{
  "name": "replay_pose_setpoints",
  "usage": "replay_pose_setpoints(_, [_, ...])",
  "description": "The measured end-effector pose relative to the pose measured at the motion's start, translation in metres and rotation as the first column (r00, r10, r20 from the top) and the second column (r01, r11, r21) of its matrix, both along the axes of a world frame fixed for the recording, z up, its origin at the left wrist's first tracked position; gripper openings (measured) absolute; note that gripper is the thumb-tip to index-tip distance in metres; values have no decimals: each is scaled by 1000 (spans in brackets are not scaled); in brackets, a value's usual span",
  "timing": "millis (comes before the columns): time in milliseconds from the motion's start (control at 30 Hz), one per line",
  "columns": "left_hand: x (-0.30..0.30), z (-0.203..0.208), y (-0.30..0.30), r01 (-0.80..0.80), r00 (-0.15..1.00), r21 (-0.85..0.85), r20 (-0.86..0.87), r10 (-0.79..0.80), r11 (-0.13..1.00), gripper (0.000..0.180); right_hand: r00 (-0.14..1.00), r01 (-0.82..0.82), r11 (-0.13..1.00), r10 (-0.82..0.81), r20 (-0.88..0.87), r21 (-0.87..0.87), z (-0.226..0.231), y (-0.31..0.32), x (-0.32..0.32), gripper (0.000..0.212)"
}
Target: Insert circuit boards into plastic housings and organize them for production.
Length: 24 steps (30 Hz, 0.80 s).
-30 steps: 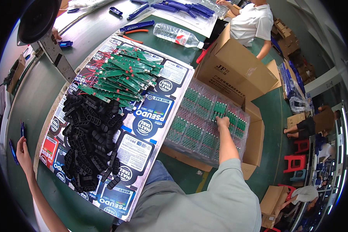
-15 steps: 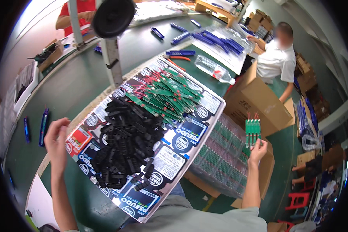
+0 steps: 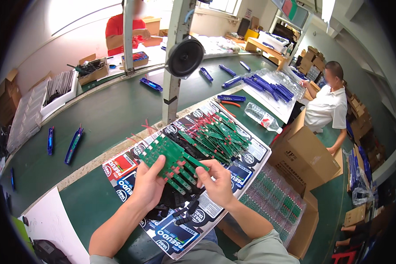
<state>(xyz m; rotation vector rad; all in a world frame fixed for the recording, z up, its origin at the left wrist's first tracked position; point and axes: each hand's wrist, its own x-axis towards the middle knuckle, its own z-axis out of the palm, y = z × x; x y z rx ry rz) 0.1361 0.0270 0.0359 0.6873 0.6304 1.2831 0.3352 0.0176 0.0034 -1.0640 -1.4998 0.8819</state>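
My left hand point(image 3: 148, 185) is closed on a panel of green circuit boards point(image 3: 159, 148) with red wires, its thumb lying on top. My right hand point(image 3: 218, 181) pinches the right side of these boards with thumb and fingertips. Both hands are over a pile of small black plastic parts point(image 3: 160, 213), which they largely hide. Beyond my right hand lies a heap of slim green circuit boards point(image 3: 222, 137) with red wires. Both piles rest on a flat sheet with a printed pattern point(image 3: 201, 218).
At right stands an open carton point(image 3: 295, 156) beside clear trays of green boards point(image 3: 268, 198). A plastic bottle point(image 3: 262, 118), orange-handled tool point(image 3: 230, 104) and blue casings point(image 3: 268, 87) lie farther back. A post with a black speaker point(image 3: 185, 57) rises behind. Two people work nearby.
My right hand has brought the green boards from above the trays at right to over the black pile. My left hand, empty before, now grips them too. The view has shifted.
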Motion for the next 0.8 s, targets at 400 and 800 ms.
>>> replay_pose_setpoints(400, [-100,-22,-31,-81,988,-80,-140,70,993,30,407,209,709,-689,600,673,-34,76,72,29])
replay_pose_setpoints(800, [-123,-36,-39,-151,985,-81,-95,143,985,34,907,-388,919,394,150,-68,15,44,-101,36])
